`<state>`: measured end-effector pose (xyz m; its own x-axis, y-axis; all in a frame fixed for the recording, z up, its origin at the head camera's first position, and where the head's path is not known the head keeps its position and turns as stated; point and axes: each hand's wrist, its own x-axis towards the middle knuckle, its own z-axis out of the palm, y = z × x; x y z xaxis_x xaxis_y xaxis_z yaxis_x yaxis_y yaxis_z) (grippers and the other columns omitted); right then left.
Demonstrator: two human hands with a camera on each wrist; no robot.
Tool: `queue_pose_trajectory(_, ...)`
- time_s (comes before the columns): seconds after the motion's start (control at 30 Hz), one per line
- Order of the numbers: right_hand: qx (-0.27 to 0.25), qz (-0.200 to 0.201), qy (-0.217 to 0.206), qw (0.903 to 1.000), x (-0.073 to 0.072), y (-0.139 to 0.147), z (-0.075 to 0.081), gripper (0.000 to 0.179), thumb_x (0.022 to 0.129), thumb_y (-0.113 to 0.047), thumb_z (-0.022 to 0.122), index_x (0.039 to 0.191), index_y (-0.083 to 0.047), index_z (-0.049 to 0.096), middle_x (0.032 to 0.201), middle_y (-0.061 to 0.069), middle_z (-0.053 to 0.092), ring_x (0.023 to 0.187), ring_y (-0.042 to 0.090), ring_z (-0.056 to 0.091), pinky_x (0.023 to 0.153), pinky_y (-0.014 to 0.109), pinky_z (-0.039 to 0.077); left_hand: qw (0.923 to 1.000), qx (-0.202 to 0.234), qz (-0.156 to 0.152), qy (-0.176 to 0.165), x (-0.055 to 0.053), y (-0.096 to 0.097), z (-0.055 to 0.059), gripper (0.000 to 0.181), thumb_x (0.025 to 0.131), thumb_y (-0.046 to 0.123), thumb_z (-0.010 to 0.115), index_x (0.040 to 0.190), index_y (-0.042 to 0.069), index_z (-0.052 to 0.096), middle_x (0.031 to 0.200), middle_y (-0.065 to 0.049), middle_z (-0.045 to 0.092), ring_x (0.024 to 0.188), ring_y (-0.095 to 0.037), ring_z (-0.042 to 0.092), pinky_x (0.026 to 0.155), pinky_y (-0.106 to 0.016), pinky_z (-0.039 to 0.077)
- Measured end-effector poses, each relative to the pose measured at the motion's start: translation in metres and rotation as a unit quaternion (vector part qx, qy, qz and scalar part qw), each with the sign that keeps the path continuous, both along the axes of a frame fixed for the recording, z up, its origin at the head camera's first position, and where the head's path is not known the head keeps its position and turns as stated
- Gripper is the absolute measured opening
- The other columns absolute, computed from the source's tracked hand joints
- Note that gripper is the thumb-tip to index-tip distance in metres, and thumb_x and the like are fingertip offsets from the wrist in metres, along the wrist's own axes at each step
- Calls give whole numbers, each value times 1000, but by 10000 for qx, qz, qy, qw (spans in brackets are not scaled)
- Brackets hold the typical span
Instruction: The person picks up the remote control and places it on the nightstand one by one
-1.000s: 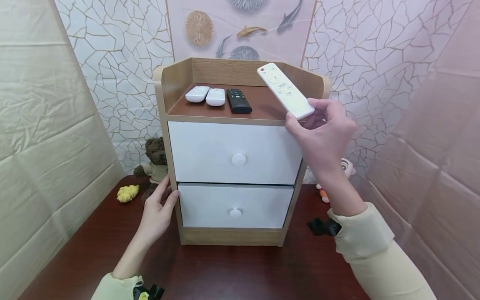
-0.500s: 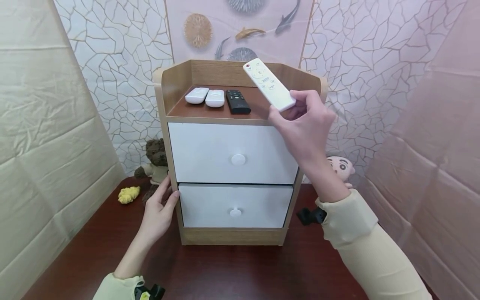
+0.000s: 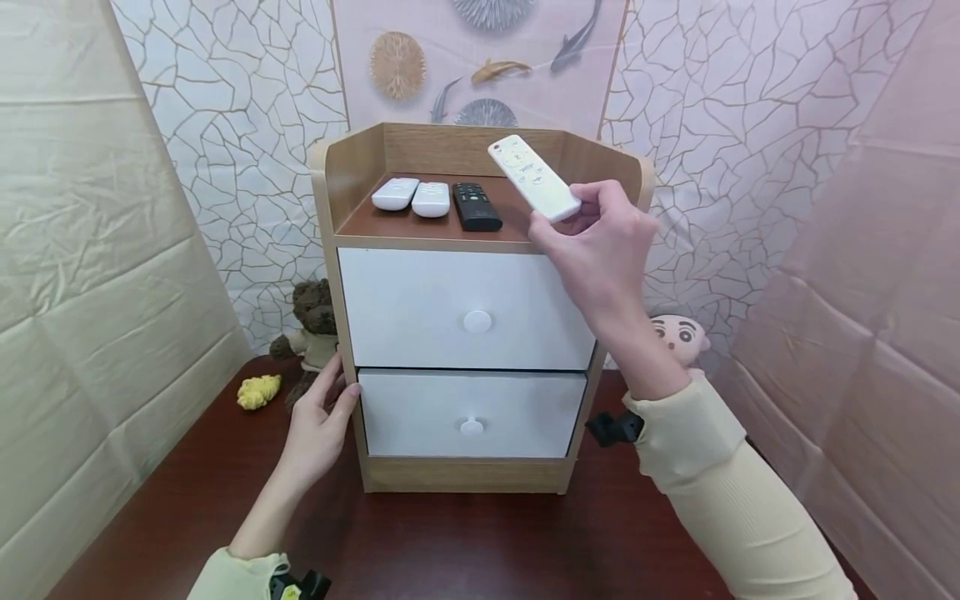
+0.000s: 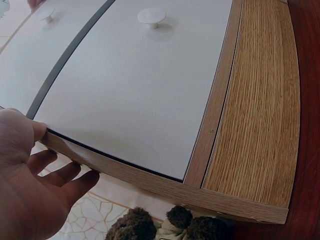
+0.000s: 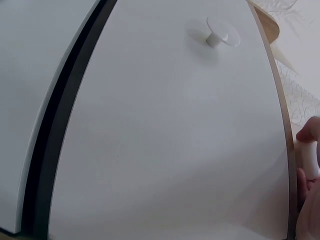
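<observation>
A small two-drawer cabinet (image 3: pixel 465 473) with white drawer fronts and wood-look edges stands on the table. Above the right part of its top, my right hand (image 3: pixel 600 250) pinches a white remote control (image 3: pixel 534 178) between thumb and fingers; the remote tilts up to the left, buttons showing. In the right wrist view only a bit of that remote (image 5: pixel 310 160) shows at the edge. My left hand (image 3: pixel 318 421) rests against the cabinet's left side, its thumb at the front edge. Two white remotes (image 3: pixel 395 194) and a black remote (image 3: pixel 476 207) lie side by side on the cabinet top.
A raised wooden rim (image 3: pixel 472 148) surrounds the top's back and sides. Left of the cabinet are a brown teddy bear (image 3: pixel 312 308) and a yellow item (image 3: pixel 258 392). A plush doll (image 3: pixel 682 335) sits behind my right forearm. Both drawers look closed.
My right hand has carried the white remote leftward over the cabinet top, then slightly down. The left hand stays at the cabinet's side.
</observation>
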<state>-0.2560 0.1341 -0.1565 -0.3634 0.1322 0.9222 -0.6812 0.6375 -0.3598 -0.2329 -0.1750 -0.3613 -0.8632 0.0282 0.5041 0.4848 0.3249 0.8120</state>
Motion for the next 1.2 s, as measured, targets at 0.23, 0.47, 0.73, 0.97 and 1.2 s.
queue_pose_trajectory(0.23, 77, -432, -829, 9956, 3, -7, 7, 35, 85, -20, 76, 106, 6, 69, 94, 16, 76, 77, 20, 71, 66, 20, 51, 10000, -68, 44, 15, 1, 0, 0, 58, 109, 10, 51, 161, 0, 26, 155, -25, 42, 138, -38, 47, 97, -17, 45)
queue_pose_trajectory(0.47, 219, -874, -1217, 9885, 2, -11, 13, 38, 82, -27, 76, 106, 2, 72, 97, 14, 75, 88, 25, 68, 75, 35, 47, 9999, -73, 114, 66, 1, 0, 0, 58, 109, 9, 51, 161, 1, 28, 149, -28, 49, 134, -38, 51, 93, -13, 45)
queue_pose_trajectory(0.73, 453, -1248, -1526, 9793, 0, -13, 17, 39, 81, -29, 73, 107, 0, 72, 99, 14, 75, 90, 29, 66, 75, 40, 48, 9999, -17, 99, 124, 0, 2, -1, 57, 109, 8, 50, 161, 1, 29, 153, -25, 45, 136, -39, 49, 91, -7, 42)
queue_pose_trajectory(0.97, 728, -1410, -1722, 9722, -1, -13, 18, 41, 80, -29, 73, 108, 0, 73, 101, 16, 75, 93, 33, 66, 77, 43, 49, 9998, -67, 100, 160, -1, 1, -3, 57, 109, 9, 50, 161, 1, 28, 155, -25, 42, 137, -41, 48, 92, -6, 42)
queue_pose_trajectory(1.2, 843, -1553, -1910, 9656, 0, -15, 22, 40, 81, -29, 71, 108, 0, 72, 104, 15, 74, 93, 32, 66, 78, 43, 51, 9997, -87, 82, 218, -2, 0, -5, 57, 110, 10, 50, 161, -1, 27, 157, -25, 40, 137, -42, 47, 92, -6, 41)
